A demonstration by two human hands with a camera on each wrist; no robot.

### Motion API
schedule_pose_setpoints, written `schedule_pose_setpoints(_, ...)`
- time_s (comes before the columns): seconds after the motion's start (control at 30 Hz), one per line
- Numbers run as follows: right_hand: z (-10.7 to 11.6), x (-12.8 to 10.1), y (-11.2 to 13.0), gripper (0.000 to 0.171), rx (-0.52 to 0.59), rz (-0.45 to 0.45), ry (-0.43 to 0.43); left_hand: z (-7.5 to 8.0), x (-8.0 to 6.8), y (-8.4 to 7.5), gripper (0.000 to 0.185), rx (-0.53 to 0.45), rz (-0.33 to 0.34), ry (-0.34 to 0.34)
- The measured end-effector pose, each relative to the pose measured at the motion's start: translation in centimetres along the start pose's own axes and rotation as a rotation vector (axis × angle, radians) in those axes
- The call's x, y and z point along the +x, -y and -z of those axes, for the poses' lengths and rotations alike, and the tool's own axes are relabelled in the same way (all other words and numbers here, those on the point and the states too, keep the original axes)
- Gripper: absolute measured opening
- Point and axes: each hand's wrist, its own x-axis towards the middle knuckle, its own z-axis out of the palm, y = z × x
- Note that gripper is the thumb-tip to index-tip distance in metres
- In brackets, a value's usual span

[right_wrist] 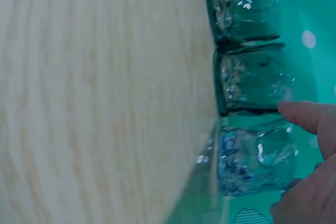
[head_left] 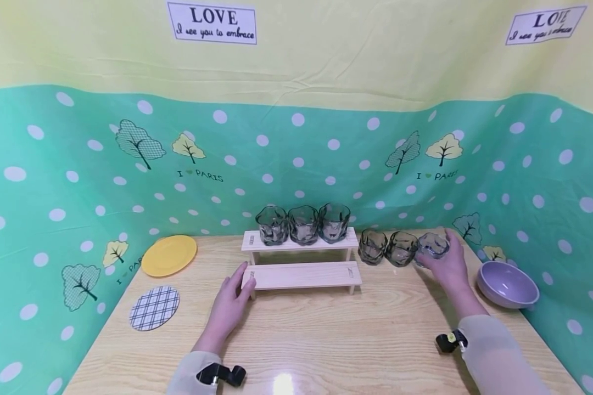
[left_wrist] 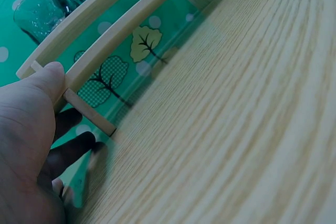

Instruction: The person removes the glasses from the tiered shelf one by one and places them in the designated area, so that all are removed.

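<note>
My left hand (head_left: pixel 230 302) holds the left end of a two-tier wooden shelf (head_left: pixel 301 276); the left wrist view shows its thumb (left_wrist: pixel 50 74) against the board's end. Three grey-tinted glasses stand side by side on the upper tier, one being the middle glass (head_left: pixel 303 225). To the shelf's right, two dark glasses, including one at the near end (head_left: pixel 373 247), stand in a row with a clear glass (head_left: pixel 433 245). My right hand (head_left: pixel 449 263) grips this clear glass at the row's right end. Its fingers beyond the glass are partly hidden in the right wrist view.
A purple bowl (head_left: pixel 508 284) sits at the right edge of the wooden table (head_left: pixel 316 340). On the left lie a yellow plate (head_left: pixel 169 255) and a round checked mat (head_left: pixel 155 308). A green dotted cloth (head_left: pixel 296 148) hangs behind and along both sides.
</note>
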Motion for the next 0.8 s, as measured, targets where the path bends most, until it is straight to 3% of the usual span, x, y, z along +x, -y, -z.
schedule_pose_setpoints(0.3, 0.2, -1.1, 3.3, 0.116, 0.017, 0.094, 0.022, 0.0, -0.1, -0.2, 0.067, -0.009, -0.007, -0.011)
schedule_pose_setpoints(0.8, -1.7, -3.1, 9.6, 0.125, 0.068, 0.179, 0.110, -0.1, 0.0, -0.3, 0.067, -0.008, 0.011, 0.001)
